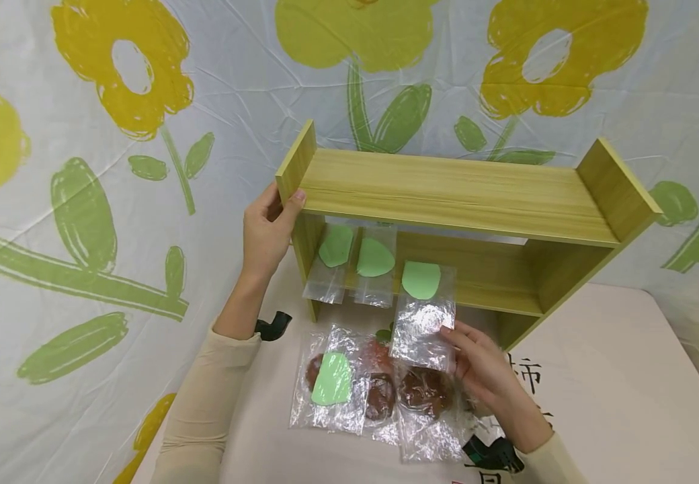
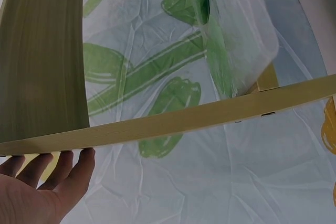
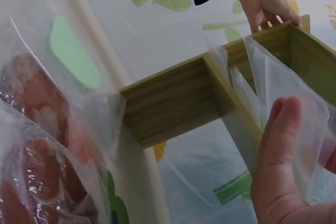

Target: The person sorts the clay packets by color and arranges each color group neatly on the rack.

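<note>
The left hand [image 1: 269, 232] grips the left side panel of a small wooden shelf [image 1: 458, 191], its thumb on the panel's front edge. In the left wrist view, the left hand's fingers [image 2: 79, 174] touch the panel's edge. By its right edge, the right hand [image 1: 488, 376] pinches a clear plastic bag [image 1: 423, 329] with a green paper piece [image 1: 421, 279] at its top. This bag hangs in front of the middle board. To its left, two similar bags, a left one [image 1: 325, 286] and a right one [image 1: 376, 289], lie on that board and overhang its front.
Below the shelf, several clear bags with dark reddish-brown contents [image 1: 425, 391] lie on the pale tabletop [image 1: 603, 376]. One bears a green paper piece [image 1: 332, 380]. Black writing [image 1: 529, 373] marks the cloth at right. A flowered cloth [image 1: 234, 74] hangs behind the shelf.
</note>
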Motion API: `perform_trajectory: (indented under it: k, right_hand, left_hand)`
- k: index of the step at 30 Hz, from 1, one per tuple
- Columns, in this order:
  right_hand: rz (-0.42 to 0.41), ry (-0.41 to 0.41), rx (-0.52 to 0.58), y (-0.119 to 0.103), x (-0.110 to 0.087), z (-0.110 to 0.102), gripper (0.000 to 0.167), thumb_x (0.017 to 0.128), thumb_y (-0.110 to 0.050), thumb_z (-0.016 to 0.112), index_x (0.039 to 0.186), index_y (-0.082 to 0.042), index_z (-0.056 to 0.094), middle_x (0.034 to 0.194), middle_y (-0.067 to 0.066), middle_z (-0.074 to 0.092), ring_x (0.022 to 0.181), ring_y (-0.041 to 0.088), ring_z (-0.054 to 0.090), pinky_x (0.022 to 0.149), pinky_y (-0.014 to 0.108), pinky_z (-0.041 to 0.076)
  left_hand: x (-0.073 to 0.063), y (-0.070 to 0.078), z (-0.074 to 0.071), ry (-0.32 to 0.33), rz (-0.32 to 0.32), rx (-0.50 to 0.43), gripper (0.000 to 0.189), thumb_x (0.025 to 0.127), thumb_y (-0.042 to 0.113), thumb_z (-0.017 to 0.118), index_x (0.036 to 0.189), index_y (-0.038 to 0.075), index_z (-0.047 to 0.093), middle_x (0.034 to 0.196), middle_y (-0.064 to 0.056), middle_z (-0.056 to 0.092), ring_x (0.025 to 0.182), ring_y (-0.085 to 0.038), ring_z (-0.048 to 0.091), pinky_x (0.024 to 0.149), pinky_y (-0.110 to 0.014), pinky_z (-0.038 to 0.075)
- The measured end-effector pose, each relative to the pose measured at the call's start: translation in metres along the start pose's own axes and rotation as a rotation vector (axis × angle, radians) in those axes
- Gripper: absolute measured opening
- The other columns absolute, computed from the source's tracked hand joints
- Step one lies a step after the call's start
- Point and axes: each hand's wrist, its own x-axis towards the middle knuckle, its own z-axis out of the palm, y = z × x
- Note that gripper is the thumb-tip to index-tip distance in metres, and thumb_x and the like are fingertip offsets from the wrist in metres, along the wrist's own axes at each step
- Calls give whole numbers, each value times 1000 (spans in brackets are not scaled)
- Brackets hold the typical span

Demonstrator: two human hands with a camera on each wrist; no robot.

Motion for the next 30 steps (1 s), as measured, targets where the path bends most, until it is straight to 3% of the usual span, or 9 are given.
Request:
perform_trajectory:
  k: [3,4,6,9,12,16,26,30]
  right_hand:
    - [25,-103,-13,4,-6,1,11,102,-8,57,108,-4,65,104,5,63,87,13,68,71,22,55]
    - [29,-161,-12,5,-8,1,11,103,-7,55,102,-6,65,105,7,64,87,15,69,74,25,57]
    - [39,-281,-6,9,-10,1,15,105,-7,50,101,-5,64,104,10,66,85,19,71,77,32,58]
    - [47,-453,15,15,-13,-2,24,107,-5,42,103,0,66,96,12,73,80,18,73,72,27,58]
    - [54,-519,6,18,-15,-3,30,108,-4,40,105,1,69,93,10,75,77,15,72,68,26,58]
    - [46,-508,-34,18,-16,-3,31,108,-5,40,102,0,70,87,6,75,71,13,71,63,25,57]
    - [31,-353,-93,7,4,-6,30,107,-11,46,95,-8,73,79,2,72,63,9,67,57,22,54]
    - [16,-313,-91,2,13,-8,30,107,-13,48,92,-9,73,77,2,72,63,10,66,57,21,54]
  left_hand:
    - [0,-1,-1,1,1,-3,41,98,27,68,137,15,63,123,-8,68,110,-24,65,89,-39,54]
    - [0,-1,-1,0,1,-4,41,98,27,68,137,15,63,123,-8,68,110,-24,65,89,-39,54]
    - [0,-1,-1,-1,3,-5,41,98,27,68,137,15,63,122,-8,68,110,-24,65,88,-39,54]
    - [0,-1,-1,-2,3,-4,41,98,28,68,137,16,64,122,-7,68,109,-24,65,88,-39,54]
    - [0,-2,-2,0,1,1,41,98,29,68,137,16,63,123,-7,68,110,-23,65,88,-39,54]
    - [0,-1,-2,1,3,-5,41,98,28,68,137,16,63,123,-7,68,110,-24,65,89,-40,54]
    - [0,0,0,1,-14,-6,42,99,20,66,140,11,60,125,-11,67,110,-24,64,90,-42,53]
    - [-2,12,2,-2,-12,0,42,99,15,64,140,4,59,125,-14,66,109,-25,64,90,-43,53]
